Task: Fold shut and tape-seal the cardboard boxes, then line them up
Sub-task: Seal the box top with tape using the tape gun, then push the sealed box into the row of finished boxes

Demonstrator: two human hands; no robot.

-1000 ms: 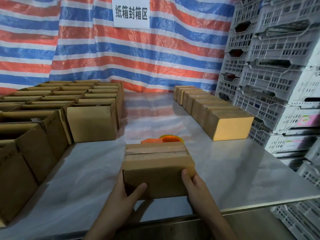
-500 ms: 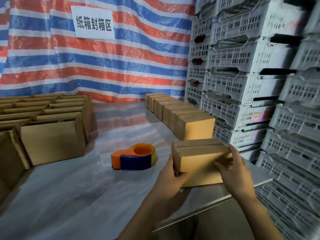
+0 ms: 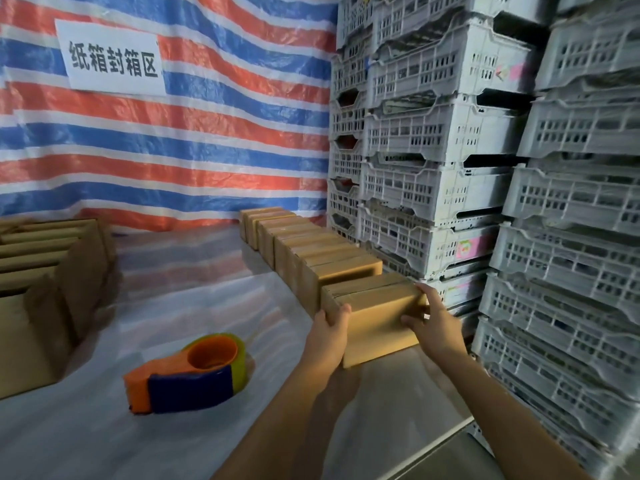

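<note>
Cardboard box [image 3: 377, 322], flaps closed, is held at the near end of the row of closed boxes [image 3: 311, 244], close to the right edge of the table [image 3: 398, 410]. It is gripped from both sides: the left hand [image 3: 327, 336] is curled round its near left corner, and the right hand [image 3: 438, 327] is wrapped over its right end, thumb laid on the front face. Whether it touches the last box of the row cannot be told; a narrow dark gap is seen between them. Stacked plastic crates [image 3: 450, 150] are set close against the row's right side. Open tabletop is seen to the left, with a tape dispenser [image 3: 190, 372] lying near the left forearm. Open boxes [image 3: 45, 271] are massed well apart at the far left.
</note>
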